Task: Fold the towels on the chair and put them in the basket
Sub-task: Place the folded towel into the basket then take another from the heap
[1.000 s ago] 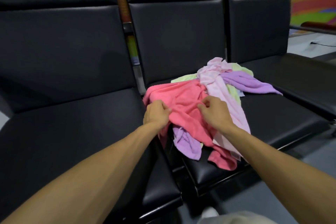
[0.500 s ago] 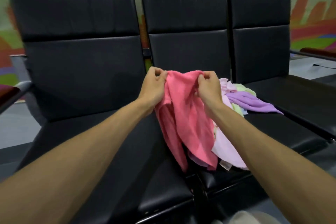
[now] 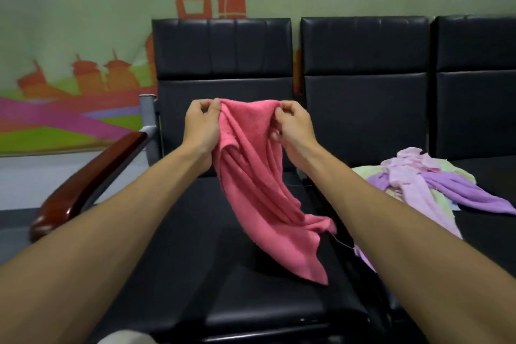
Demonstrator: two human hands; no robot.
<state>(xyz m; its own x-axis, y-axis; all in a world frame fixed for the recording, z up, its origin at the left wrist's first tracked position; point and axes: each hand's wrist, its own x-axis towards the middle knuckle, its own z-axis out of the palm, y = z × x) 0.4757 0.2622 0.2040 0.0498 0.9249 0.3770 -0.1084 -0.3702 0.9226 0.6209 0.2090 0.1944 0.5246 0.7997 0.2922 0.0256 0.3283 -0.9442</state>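
A coral pink towel [image 3: 259,176] hangs in the air above the left black chair seat [image 3: 195,274]. My left hand [image 3: 202,126] pinches its top edge on the left, and my right hand [image 3: 293,126] pinches the top edge on the right. The towel droops crumpled, and its lower end trails to the right, down to the seat. A heap of light pink, purple and pale green towels [image 3: 424,184] lies on the neighbouring seat at the right. No basket is in view.
Three black padded chairs stand in a row against a painted wall. A dark wooden armrest [image 3: 89,179] borders the left chair. A third chair [image 3: 474,86] stands at the far right.
Both hands lifted the pink towel off the heap and carried it left, over the left chair. The view has swung left and up, and the heap now lies at the right.
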